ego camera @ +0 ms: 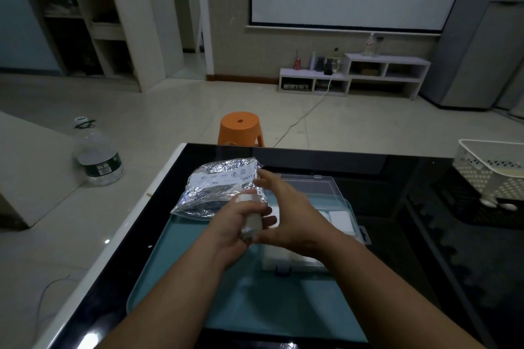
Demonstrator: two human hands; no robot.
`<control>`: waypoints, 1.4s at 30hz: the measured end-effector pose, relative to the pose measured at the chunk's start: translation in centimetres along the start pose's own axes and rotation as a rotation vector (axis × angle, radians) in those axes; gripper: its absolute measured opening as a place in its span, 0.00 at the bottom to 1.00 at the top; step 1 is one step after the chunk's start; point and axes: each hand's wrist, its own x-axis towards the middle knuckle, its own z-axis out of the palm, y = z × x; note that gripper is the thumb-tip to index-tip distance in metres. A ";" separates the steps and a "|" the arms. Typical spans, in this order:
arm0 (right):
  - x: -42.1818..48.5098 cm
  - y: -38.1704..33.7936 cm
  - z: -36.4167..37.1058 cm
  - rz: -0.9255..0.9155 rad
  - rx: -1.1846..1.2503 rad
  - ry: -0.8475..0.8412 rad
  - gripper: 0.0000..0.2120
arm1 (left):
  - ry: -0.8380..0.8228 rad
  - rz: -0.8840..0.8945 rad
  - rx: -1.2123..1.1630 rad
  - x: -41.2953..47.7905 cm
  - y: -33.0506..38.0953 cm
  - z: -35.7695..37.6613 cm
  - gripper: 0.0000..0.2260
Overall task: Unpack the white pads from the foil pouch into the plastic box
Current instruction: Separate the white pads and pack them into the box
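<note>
Head: black table [397,178], teal tray [175,249], plastic box [309,185]; orange stool [240,125] beyond.

Plastic box [309,183] on tray [181,258] on table [382,178]; foil pouch [218,187] above tray's far left, basket [487,176] right.

**Bare arms, bare hands**

The left forearm [181,278] shows at the bottom edge, lower left of centre, and the right forearm [377,272] at the lower right. Both are uncovered along all their visible length. The left hand [235,225] and right hand [286,207], mid-frame, are bare too, fingernails too blurred to describe
</note>
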 end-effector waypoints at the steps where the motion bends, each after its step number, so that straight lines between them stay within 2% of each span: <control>1: 0.0 -0.1 0.0 -0.014 -0.027 -0.024 0.54 | -0.032 0.003 -0.001 -0.1 -0.1 0.1 0.21; 3: 0.0 0.0 0.2 -0.021 -0.059 -0.056 0.56 | -0.092 0.016 0.019 -0.3 -0.2 0.4 0.24; 6: 0.1 0.1 0.3 -0.020 -0.107 -0.076 0.56 | -0.140 0.016 0.067 -0.6 -0.2 0.5 0.25; 10: 0.1 0.0 0.1 -0.001 -0.137 -0.095 0.54 | -0.173 -0.006 0.060 -0.4 -0.1 0.6 0.29; 15: 0.2 0.1 0.4 -0.023 -0.156 -0.069 0.52 | -0.149 0.028 0.092 -0.5 0.0 0.5 0.23; 19: 0.3 0.2 0.4 -0.015 -0.177 -0.083 0.50 | -0.185 0.000 0.085 -0.7 0.2 0.7 0.26; 23: 0.3 0.4 0.2 0.019 -0.181 -0.080 0.50 | -0.193 -0.050 0.055 -0.6 0.2 0.7 0.25; 26: 0.3 0.7 0.2 0.031 -0.046 -0.139 0.53 | -0.137 -0.043 -0.009 -0.5 0.2 0.9 0.20; 27: 0.2 0.7 0.1 0.041 0.064 -0.127 0.51 | -0.099 -0.054 -0.016 -0.5 0.3 0.9 0.17; 29: 0.1 0.4 -0.5 0.084 0.239 -0.060 0.41 | -0.043 -0.080 -0.005 -0.5 0.3 1.1 0.15; 32: 0.1 0.4 -1.6 0.202 0.246 0.104 0.18 | 0.056 -0.041 -0.031 -0.4 0.4 1.1 0.12; 34: 0.2 0.8 -1.9 0.323 0.286 0.171 0.07 | 0.095 -0.036 -0.003 -0.2 0.4 1.2 0.10; 37: 0.0 1.4 -2.4 0.456 0.387 0.113 0.05 | 0.156 -0.015 0.066 0.2 0.4 1.3 0.06; 40: -0.4 1.7 -2.8 0.509 0.500 -0.035 0.12 | 0.148 0.023 0.058 0.5 0.4 1.3 0.06; 42: -0.6 1.8 -2.9 0.525 0.531 -0.070 0.15 | 0.093 0.039 0.058 0.3 0.2 1.6 0.07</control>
